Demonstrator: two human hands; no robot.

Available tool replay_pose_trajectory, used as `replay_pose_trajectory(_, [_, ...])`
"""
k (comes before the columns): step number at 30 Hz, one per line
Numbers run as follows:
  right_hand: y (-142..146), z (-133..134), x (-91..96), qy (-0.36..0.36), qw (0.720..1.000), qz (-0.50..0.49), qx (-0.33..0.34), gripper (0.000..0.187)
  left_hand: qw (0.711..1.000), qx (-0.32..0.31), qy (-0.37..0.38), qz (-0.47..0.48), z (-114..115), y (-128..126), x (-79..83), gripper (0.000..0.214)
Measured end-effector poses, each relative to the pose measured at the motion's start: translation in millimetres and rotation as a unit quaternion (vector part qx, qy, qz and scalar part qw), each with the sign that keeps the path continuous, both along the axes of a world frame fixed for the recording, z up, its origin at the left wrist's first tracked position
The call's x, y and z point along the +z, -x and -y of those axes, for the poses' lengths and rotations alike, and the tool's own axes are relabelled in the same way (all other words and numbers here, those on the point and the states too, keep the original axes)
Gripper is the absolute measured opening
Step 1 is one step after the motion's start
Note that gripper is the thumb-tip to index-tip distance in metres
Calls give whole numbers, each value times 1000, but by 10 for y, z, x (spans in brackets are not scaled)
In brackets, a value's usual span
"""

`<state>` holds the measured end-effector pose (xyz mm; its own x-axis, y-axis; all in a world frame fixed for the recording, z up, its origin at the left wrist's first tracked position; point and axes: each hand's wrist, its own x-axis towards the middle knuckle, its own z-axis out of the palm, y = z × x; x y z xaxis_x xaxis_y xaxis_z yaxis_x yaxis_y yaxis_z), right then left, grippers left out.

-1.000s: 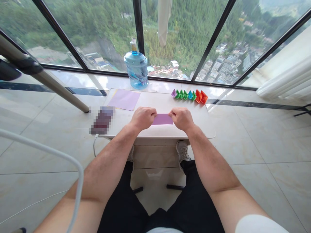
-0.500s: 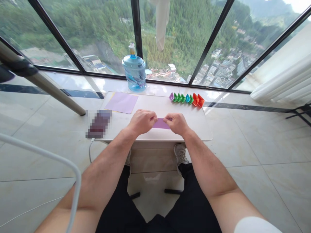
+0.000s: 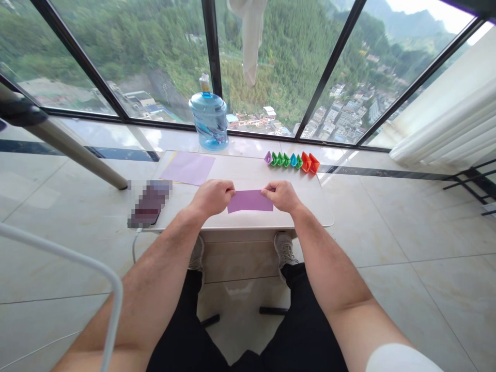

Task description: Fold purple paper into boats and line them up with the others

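Note:
A purple sheet of paper (image 3: 250, 201), folded into a wide rectangle, is stretched between my two hands over the front part of the white table (image 3: 232, 223). My left hand (image 3: 214, 196) pinches its upper left corner. At the upper right corner, my right hand (image 3: 282, 195) grips the paper between thumb and curled fingers. Behind my right hand stands a row of folded paper boats in purple, green (image 3: 280, 159), blue and orange (image 3: 310, 163). A stack of flat lilac paper (image 3: 188, 167) lies beyond my left hand, with a yellow edge showing beneath.
A blurred-out phone (image 3: 150, 204) with a white cable lies at the table's left edge. Behind the table, a blue water jug (image 3: 209, 120) stands by the window. A beige pole (image 3: 85, 147) and a white curved tube (image 3: 110, 274) are on the left.
My left hand has moved left, away from my right hand, along the purple paper's top edge. More of the paper shows between the hands. The whole view has shifted slightly.

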<state>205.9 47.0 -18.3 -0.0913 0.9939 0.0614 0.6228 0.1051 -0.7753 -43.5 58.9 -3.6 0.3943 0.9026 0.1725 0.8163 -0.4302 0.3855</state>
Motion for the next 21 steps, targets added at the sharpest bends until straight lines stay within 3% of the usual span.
replay_pose_trajectory(5, [-28,-25,-72,45,987,-149,-35,23,995,35,77,45,-31,51,-20,23])
replay_pose_trajectory(8, [3,-55,-169,81,977,-190,-60,23,998,37,34,43,-29,29,-69,21])
replay_pose_trajectory(11, [94,-101,-286,93,982,-152,-58,18,998,-4,-53,41,-18,-61,-181,28])
replay_pose_trajectory(17, [242,-172,-458,37,998,16,-47,11,997,-64,23,-28,-44,-173,-473,32])
replay_pose_trajectory(21, [264,-169,-478,8,996,85,-35,11,996,-80,18,-42,-45,-176,-563,30])
